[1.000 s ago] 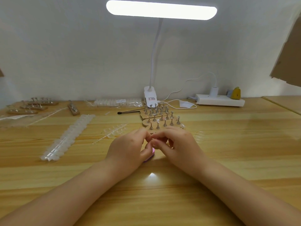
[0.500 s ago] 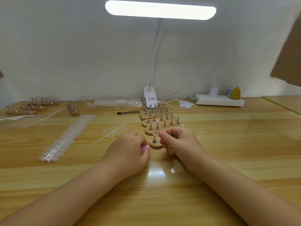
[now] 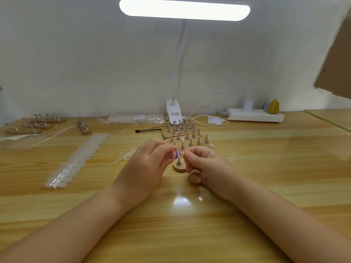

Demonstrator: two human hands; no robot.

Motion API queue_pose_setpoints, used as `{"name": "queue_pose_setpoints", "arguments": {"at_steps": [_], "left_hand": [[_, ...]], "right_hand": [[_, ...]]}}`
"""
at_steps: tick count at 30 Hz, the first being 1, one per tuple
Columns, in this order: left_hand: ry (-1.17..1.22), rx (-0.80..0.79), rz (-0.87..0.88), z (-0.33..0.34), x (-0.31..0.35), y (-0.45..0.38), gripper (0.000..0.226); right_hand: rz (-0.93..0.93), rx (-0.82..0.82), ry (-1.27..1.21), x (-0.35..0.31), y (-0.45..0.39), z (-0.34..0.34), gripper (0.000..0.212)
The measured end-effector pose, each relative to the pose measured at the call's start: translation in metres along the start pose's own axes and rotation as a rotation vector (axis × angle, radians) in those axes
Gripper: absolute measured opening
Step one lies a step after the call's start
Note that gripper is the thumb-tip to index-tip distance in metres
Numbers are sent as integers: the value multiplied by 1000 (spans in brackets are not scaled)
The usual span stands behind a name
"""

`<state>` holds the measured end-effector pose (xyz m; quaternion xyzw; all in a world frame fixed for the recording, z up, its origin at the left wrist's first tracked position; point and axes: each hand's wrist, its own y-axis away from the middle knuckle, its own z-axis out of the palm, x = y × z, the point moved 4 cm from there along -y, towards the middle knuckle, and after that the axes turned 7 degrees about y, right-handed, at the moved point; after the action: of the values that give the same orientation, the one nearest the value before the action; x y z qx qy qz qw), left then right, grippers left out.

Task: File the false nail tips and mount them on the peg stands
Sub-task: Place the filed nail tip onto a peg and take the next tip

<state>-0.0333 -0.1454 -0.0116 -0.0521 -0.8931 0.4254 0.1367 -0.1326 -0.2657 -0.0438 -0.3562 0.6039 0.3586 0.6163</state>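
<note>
1. The false nail tip (image 3: pixel 182 154) is a tiny clear piece pinched between the thumb and forefinger of the right hand (image 3: pixel 204 166), held just above the single peg stand (image 3: pixel 179 166) at mid-table, likely so it can be filed and then pressed onto the peg.
2. The left hand (image 3: pixel 146 168) grips a small pink-and-purple file block (image 3: pixel 175 154), its end close beside the tip; whether the two touch cannot be told.
3. The single stand sits right under the hands, close to the person, probably to keep the mounting move short.
4. Behind it, a cluster of peg stands (image 3: pixel 185 133) waits on wooden bases, a few pegs seemingly carrying tips already.
5. Strips of unfiled tips (image 3: pixel 76 160) lie to the left within easy reach, with more stands (image 3: pixel 36 123) at the far left edge of the table (image 3: pixel 275 168).
6. A clamp lamp (image 3: pixel 184 9) shines over the work.
</note>
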Motion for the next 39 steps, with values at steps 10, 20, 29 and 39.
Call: {"name": "queue_pose_setpoints", "arguments": {"at_steps": [10,20,29,39], "left_hand": [[-38,23,30,1,0,-1,23],[-272,-25,-118,6,-18,4,21],[-15,57,-256,0,0,2,31],[293,86,-415,5,-10,5,12]], "right_hand": [[-35,-26,11,0,1,1,10],[-5,27,-38,0,1,-2,12],[25,145,-49,3,2,2,11],[23,82,6,5,0,1,14]]}}
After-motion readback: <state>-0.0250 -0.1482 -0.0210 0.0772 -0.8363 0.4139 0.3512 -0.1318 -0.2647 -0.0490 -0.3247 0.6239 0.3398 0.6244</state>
